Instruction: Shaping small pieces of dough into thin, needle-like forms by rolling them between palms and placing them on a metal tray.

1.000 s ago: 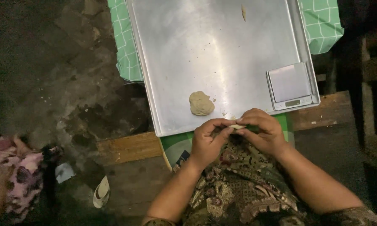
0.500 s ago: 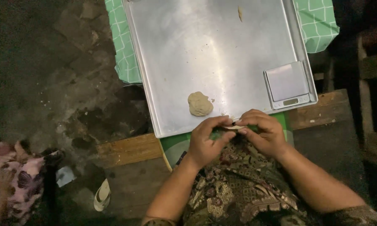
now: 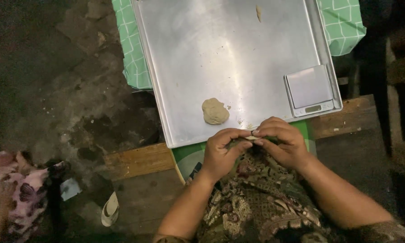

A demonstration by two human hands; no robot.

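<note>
My left hand [image 3: 221, 153] and my right hand [image 3: 283, 143] meet fingertip to fingertip just below the near edge of a large metal tray [image 3: 202, 54]. Between the fingers they pinch a small pale piece of dough [image 3: 252, 135], mostly hidden. A lump of beige dough [image 3: 215, 111] lies on the tray, a little up and left of my left hand. Below the hands is my lap in patterned brown cloth [image 3: 252, 202].
A small silver digital scale [image 3: 309, 90] sits at the tray's right near corner. A green checked cloth [image 3: 130, 54] lies under the tray, on a wooden plank [image 3: 135, 159]. A dough scrap [image 3: 258, 12] is at the tray's far end. At left, a person in floral clothing [image 3: 13, 189] and a sandal [image 3: 109, 209] on the dark floor.
Both hands stay together at the tray's edge, fingers working the small piece. The view has shifted slightly; the person at left has moved further out of view.
</note>
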